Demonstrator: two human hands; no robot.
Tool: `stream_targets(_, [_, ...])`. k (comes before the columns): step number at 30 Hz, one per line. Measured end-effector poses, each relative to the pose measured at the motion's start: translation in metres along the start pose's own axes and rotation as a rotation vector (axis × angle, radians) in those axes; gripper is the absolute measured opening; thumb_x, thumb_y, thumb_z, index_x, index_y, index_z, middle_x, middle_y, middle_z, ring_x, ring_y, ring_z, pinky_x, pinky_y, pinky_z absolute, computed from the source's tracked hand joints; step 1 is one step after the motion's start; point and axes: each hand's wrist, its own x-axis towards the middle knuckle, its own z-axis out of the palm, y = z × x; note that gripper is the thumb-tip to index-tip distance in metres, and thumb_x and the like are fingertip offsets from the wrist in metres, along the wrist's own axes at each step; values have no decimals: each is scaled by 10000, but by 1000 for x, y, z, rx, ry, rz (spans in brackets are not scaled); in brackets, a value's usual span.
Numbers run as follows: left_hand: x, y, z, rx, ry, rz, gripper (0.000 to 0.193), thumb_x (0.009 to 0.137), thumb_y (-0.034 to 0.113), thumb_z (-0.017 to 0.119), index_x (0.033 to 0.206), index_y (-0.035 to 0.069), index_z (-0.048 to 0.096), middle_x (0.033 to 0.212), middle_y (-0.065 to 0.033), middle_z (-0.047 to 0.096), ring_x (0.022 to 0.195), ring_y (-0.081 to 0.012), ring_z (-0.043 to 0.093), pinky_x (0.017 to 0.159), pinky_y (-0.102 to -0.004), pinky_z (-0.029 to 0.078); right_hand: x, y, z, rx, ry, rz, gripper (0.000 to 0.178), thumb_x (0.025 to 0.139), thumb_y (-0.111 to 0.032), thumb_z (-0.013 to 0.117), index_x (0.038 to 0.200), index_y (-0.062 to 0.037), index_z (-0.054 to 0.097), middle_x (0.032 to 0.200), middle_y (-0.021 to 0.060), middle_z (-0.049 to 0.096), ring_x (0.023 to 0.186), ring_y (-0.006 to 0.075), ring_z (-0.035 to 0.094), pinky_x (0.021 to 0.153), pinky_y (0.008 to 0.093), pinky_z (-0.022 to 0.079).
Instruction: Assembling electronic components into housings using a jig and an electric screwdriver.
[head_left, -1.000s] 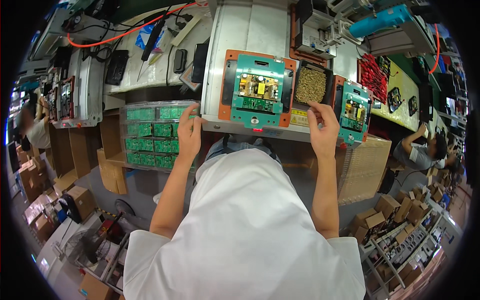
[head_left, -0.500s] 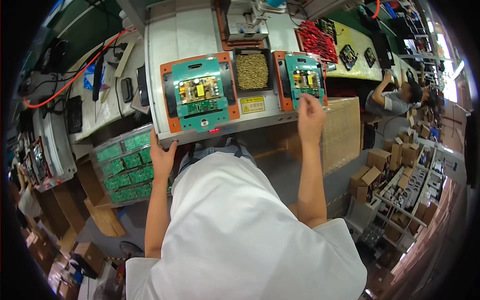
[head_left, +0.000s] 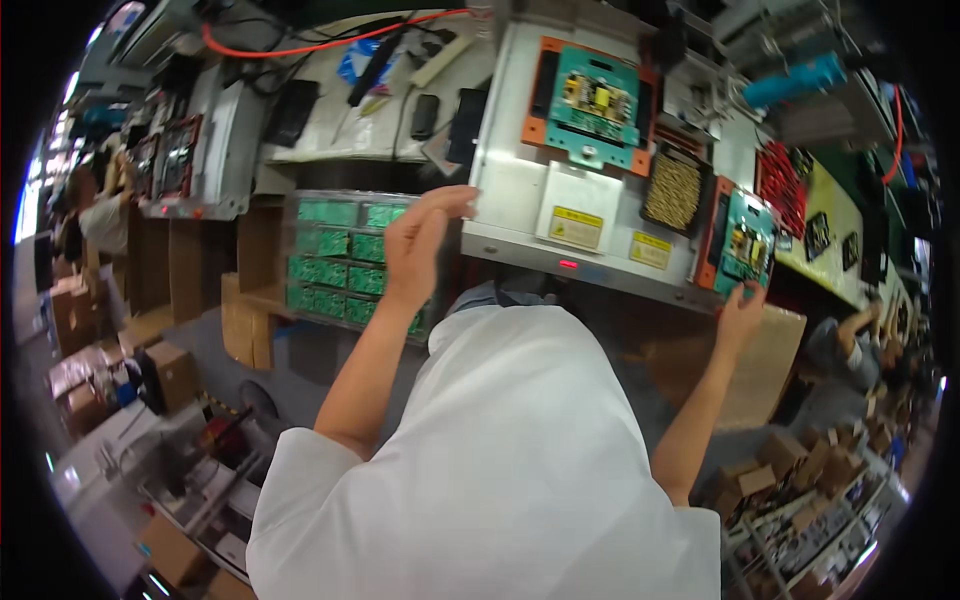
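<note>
My left hand (head_left: 418, 245) is raised beside the near left corner of the white machine bed (head_left: 510, 195), holding nothing, its fingers stretched toward the edge. At the near edge of the right-hand green fixture plate (head_left: 738, 268), my right hand (head_left: 741, 315) has its fingers curled in. What lies between those fingertips is too small to make out. That plate sits in an orange frame (head_left: 708, 262) and carries a circuit board (head_left: 746, 246) with parts on it. Farther back on the left, a second green fixture plate (head_left: 565, 142) bears another populated circuit board (head_left: 602, 98).
A black bin of small brass-coloured pieces (head_left: 674, 190) stands between the fixtures. Red leads (head_left: 780, 190) are heaped at the right. A clear tray of green circuit boards (head_left: 338, 272) is left of my body. A blue cylinder (head_left: 795, 82) hangs above the far right.
My view has swung left. The left fixture has slid back, uncovering a white plate with a yellow label. My left hand has left the bed's front edge; my right fingers remain at the right fixture.
</note>
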Motion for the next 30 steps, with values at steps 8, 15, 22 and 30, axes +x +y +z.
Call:
stream_targets(8, [2,8,18,37,-16,156,317,983,156,473,959,-47,716,1078,-170,712,1004,-247,652,917,-350,480,5,-7,7,-69,1,50,236,928,-242,618,1066,-51,603,721,136,598,614,284,625,591,420,464])
stream_targets(15, [-2,-4,-3,82,25,-4,300,909,82,460,714,-54,642,925,-162,720,898,-224,645,859,-346,484,-11,-23,14,-144,-33,65,268,933,-279,575,1072,-53,607,826,180,638,759,381,630,695,482,473])
stream_targets(22, [5,-5,6,31,-54,4,297,871,86,446,615,-24,549,884,-165,715,837,-211,615,797,-339,465,-13,-21,13,-130,-24,51,258,934,-273,574,1071,-56,601,797,162,625,747,378,616,690,488,464])
stream_targets(30, [5,-7,13,-65,-88,-1,336,922,140,439,635,-8,532,859,-181,707,839,-229,604,809,-363,464,-8,-11,17,-120,-25,40,246,937,-255,573,1058,-41,589,787,179,621,736,379,615,681,493,458])
